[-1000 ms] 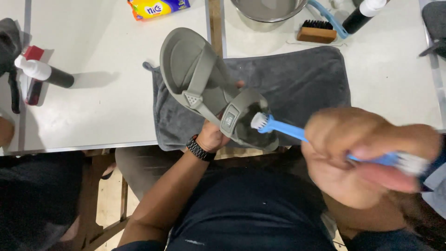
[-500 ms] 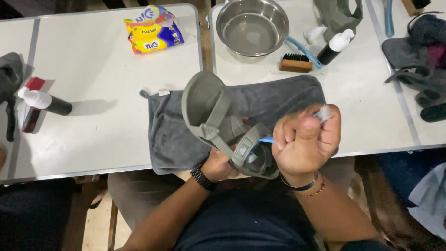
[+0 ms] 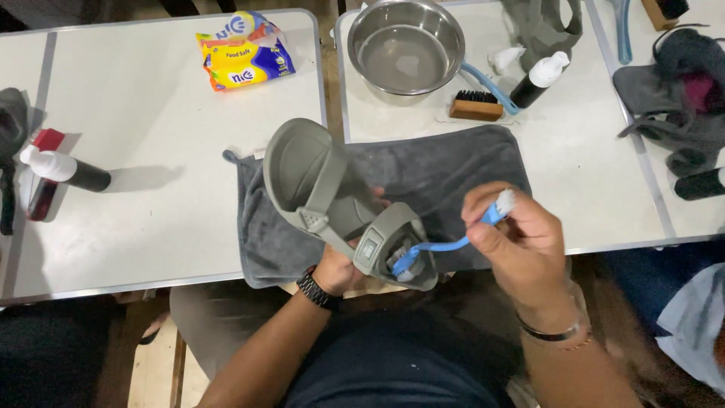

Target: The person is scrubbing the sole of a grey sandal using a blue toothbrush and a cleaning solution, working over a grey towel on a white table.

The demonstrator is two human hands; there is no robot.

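Grey strapped sandal (image 3: 332, 200) gripped by left hand (image 3: 340, 268), right hand (image 3: 517, 245) pinching blue brush (image 3: 445, 243)

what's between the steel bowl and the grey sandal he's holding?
Head view: bare white tabletop, then the far edge of the dark grey towel lie between the steel bowl and the grey sandal. The wooden brush sits off to the side.

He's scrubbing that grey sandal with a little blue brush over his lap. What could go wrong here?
The left hand holds the grey sandal off the table's edge, partly beyond the grey towel, so dirt or drips may fall on the lap instead. The right hand grips the blue brush far from its bristles, so it might slip or flick spatter. The steel bowl sits behind the sandal, and a wide swing could knock it.
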